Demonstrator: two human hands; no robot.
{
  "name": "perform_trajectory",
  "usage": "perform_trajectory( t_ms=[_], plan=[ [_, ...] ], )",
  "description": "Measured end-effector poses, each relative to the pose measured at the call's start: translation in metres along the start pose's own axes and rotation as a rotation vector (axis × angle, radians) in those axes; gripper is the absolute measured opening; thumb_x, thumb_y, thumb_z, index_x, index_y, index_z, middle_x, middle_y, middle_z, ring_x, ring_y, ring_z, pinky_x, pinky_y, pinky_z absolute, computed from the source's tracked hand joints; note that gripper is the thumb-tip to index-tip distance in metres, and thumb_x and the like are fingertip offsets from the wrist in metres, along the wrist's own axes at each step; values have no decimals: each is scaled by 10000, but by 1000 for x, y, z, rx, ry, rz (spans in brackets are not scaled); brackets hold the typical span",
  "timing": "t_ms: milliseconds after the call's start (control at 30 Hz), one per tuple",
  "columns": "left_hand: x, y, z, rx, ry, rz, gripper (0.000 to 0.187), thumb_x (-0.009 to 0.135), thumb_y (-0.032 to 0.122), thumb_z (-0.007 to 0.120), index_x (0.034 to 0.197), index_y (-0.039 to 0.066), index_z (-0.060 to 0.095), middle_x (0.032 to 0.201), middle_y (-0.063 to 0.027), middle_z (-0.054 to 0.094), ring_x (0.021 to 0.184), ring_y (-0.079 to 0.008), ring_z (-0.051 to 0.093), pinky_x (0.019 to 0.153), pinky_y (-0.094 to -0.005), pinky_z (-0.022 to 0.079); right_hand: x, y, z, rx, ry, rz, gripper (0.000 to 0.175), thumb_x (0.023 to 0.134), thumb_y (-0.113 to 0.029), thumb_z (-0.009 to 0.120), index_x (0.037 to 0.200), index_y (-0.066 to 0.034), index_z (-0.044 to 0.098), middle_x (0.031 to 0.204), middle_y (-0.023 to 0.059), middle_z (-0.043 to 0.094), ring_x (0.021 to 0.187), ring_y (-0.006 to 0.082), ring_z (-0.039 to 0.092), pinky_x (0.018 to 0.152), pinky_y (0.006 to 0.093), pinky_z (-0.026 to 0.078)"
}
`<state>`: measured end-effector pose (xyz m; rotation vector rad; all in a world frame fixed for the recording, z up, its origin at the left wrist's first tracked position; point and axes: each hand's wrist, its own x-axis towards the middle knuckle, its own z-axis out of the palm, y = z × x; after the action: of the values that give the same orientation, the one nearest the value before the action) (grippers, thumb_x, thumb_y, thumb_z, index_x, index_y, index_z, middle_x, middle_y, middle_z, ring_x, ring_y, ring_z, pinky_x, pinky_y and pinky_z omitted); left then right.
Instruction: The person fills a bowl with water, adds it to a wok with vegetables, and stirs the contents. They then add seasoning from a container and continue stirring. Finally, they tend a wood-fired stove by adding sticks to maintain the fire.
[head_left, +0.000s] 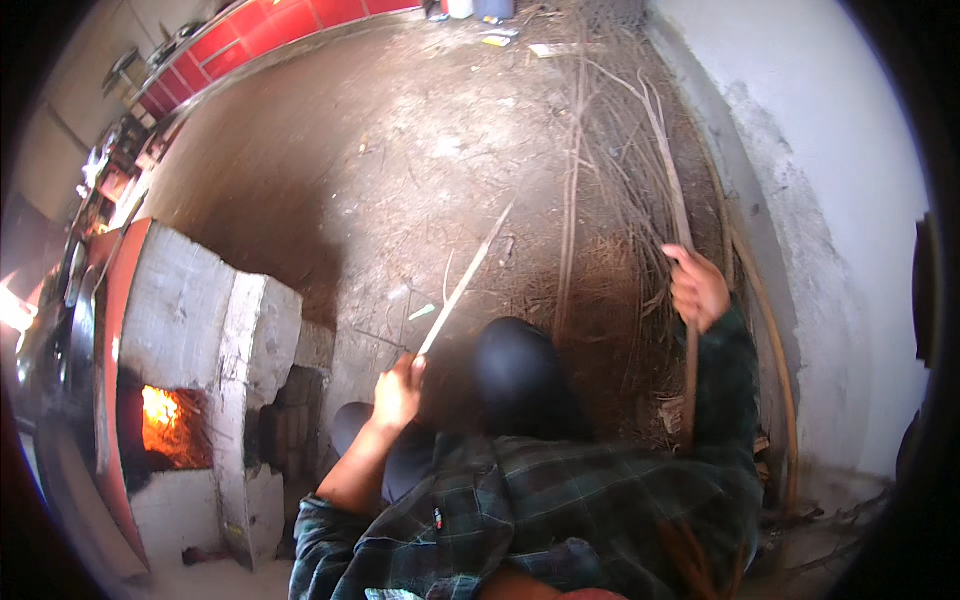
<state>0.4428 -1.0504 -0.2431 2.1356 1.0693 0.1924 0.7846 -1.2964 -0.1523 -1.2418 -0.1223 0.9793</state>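
Note:
My left hand (399, 391) grips the lower end of a pale stick (466, 283), which slants up and away over the dirt floor. My right hand (699, 289) is closed around a long forked branch (670, 169), held roughly upright beside the pile of thin brushwood (619, 172). The branch's fork points away from me, and its thick end runs down past my right sleeve. To the left, a fire (166, 420) burns inside the square opening of a masonry stove (180, 300).
A white plastered wall (832, 225) bounds the right side, with a long pole (772, 330) leaning along it. Red-tiled counter fronts (225, 56) line the far left. Loose twigs and a small green scrap (422, 311) lie on the dirt floor (405, 187).

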Motion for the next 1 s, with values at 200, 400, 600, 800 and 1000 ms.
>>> perform_trajectory(
  t_ms=[200, 400, 600, 800, 1000],
  plan=[
    [71, 45, 56, -297, 111, 205, 241, 851, 206, 456, 743, 11, 548, 518, -24, 453, 487, -95, 409, 457, -264, 340, -148, -13, 25, -33, 102, -226, 315, 898, -218, 394, 1170, -61, 407, 506, -54, 271, 332, 26, 198, 277, 194, 185],
    [136, 180, 61, -323, 138, 349, 295, 824, 241, 466, 775, -27, 578, 673, -229, 561, 676, -361, 568, 625, -405, 430, -201, -26, 34, -73, 175, -378, 366, 885, -221, 421, 1197, -39, 366, 492, -39, 267, 322, 32, 205, 272, 201, 184],
    [173, 239, 34, -227, 172, 289, 234, 813, 187, 469, 807, -18, 580, 683, -224, 576, 740, -348, 588, 670, -417, 457, -220, -20, 16, -104, 177, -530, 361, 882, -164, 402, 1220, -44, 358, 479, -48, 278, 319, 33, 213, 272, 208, 187],
    [113, 174, 60, -148, -21, 411, 265, 824, 261, 486, 855, 17, 585, 715, -196, 584, 715, -308, 582, 646, -399, 431, -135, -40, -11, -343, 376, -476, 299, 884, -193, 422, 1163, -89, 398, 477, -68, 243, 339, 24, 221, 290, 184, 206],
    [94, 125, 14, -551, -66, 67, 219, 839, 202, 479, 772, 17, 575, 503, 33, 405, 464, -62, 350, 433, -232, 295, -128, -21, -34, -327, 442, -493, 244, 880, -191, 442, 1104, -95, 425, 479, -65, 261, 340, 23, 223, 307, 195, 204]
  ],
)
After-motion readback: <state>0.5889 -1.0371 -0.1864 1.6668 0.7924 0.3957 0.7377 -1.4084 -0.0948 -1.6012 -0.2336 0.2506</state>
